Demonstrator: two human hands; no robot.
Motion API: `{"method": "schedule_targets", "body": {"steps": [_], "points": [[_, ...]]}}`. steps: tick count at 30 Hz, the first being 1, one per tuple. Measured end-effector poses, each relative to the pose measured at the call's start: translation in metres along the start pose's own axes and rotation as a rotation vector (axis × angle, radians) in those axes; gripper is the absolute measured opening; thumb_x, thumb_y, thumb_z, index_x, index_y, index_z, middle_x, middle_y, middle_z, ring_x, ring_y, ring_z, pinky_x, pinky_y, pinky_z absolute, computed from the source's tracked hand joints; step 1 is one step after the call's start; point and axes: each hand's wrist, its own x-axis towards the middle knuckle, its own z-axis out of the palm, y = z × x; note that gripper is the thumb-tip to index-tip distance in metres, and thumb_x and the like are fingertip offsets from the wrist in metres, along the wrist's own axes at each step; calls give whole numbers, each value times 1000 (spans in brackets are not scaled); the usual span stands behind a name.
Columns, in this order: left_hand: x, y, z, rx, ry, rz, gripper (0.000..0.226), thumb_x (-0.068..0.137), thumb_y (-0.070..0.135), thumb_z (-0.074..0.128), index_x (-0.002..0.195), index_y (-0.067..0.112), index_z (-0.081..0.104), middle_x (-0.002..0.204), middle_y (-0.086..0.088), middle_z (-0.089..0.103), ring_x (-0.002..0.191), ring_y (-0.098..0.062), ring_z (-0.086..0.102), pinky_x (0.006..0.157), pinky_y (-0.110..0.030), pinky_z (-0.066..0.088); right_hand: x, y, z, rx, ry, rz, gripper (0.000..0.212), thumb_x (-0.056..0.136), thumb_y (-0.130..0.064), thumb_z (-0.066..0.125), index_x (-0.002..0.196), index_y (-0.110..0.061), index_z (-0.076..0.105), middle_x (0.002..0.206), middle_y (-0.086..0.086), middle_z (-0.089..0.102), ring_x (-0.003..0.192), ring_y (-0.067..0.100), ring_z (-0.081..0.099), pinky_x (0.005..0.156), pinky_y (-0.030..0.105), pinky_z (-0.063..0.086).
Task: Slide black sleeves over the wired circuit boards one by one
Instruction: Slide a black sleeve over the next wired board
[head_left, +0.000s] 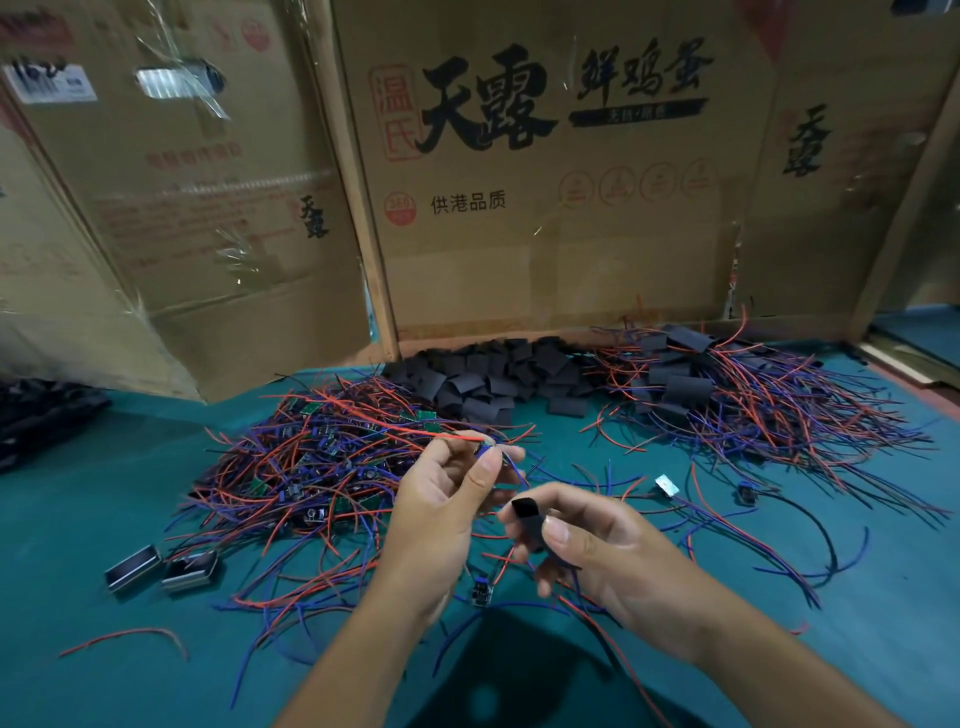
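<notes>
Cardboard boxes (545, 208) printed with black characters are stood up along the counter's far edge, and the counter (104, 649) itself is covered in teal matting. Toward the far left a big tangle of boards (311, 467) with red and blue wires is heaped. Right at the far edge, against the boxes, loose black sleeves (493, 379) are piled. At the far right a second heap (727, 395) is seen, wires sticking out of boards already sleeved, by the look of it.

Near the middle of the counter, both hands are held up off the surface. One board (488, 451) is pinched between thumb and fingertips of the left hand (441, 504), with its red wire trailing off over the left pile; the board is mostly hidden by the fingers, so not much detail can be made out. One sleeve (527, 519) is gripped in the right hand (587, 551) between thumb and curled fingers, its rounded end up. Sleeve and board are held near each other but apart.

Two small metal-looking blocks (161, 569) are laid side by side toward the left edge. A stray board (480, 592) is left on the matting just below the hands, and a few more odd bits with wires are scattered to the right of them.
</notes>
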Motion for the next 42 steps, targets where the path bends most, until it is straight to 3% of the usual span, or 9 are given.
{"method": "schedule_targets", "body": {"steps": [4, 9, 13, 17, 23, 27, 34, 42], "points": [[-1, 1, 2, 71, -17, 31, 32, 88, 24, 64, 105, 1, 50, 101, -17, 74, 84, -26, 68, 81, -38, 55, 1, -2, -1, -175, 16, 1, 41, 83, -35, 66, 109, -4, 64, 97, 6, 62, 87, 21, 53, 77, 37, 48], [-1, 3, -1, 137, -27, 35, 26, 89, 29, 64, 100, 6, 56, 94, -17, 74, 82, -26, 69, 83, -45, 52, -1, -6, -3, -243, 28, 34, 32, 87, -26, 62, 107, -2, 64, 93, 7, 62, 81, 16, 55, 82, 38, 49], [1, 2, -5, 141, -11, 31, 27, 90, 31, 64, 99, 5, 60, 92, -17, 74, 79, -21, 67, 77, -32, 55, 0, -4, -7, -272, 63, 56, 34, 85, -28, 64, 108, -3, 64, 103, 22, 66, 91, 33, 63, 88, 49, 51], [1, 2, -7, 74, -2, -16, 26, 88, 33, 62, 102, 12, 70, 97, -14, 75, 81, -17, 67, 72, -26, 55, -1, -2, -9, -231, 29, 73, 29, 87, -23, 63, 108, -2, 64, 107, 22, 67, 98, 31, 67, 85, 40, 54], [3, 13, -7, -120, 98, -74, 21, 88, 35, 58, 95, 18, 68, 93, -7, 72, 58, -9, 50, 47, -19, 36, -1, -2, -10, -179, -9, 91, 30, 88, -26, 65, 108, -5, 64, 106, 12, 70, 96, 29, 68, 84, 40, 54], [3, 18, -10, -236, 151, -128, 23, 98, 39, 46, 84, 24, 55, 85, -15, 71, 37, -7, 25, 35, -17, 18, 0, -3, -9, -180, -31, 107, 38, 86, -32, 65, 110, -3, 63, 110, 19, 66, 96, 26, 67, 84, 40, 54], [2, 18, -5, -339, 146, -151, 26, 92, 46, 47, 92, 21, 39, 64, -7, 54, 35, -13, 34, 36, -21, 31, 0, -1, -6, -168, -39, 116, 37, 87, -26, 63, 111, 3, 60, 103, 12, 67, 92, 24, 65, 83, 43, 50], [10, 25, -18, -405, 265, -102, 27, 98, 43, 43, 94, 18, 53, 59, -2, 47, 36, -11, 32, 38, -19, 29, -1, -2, -6, -175, -42, 111, 39, 86, -29, 64, 111, 1, 61, 105, 11, 67, 93, 22, 65, 82, 40, 52]]}}
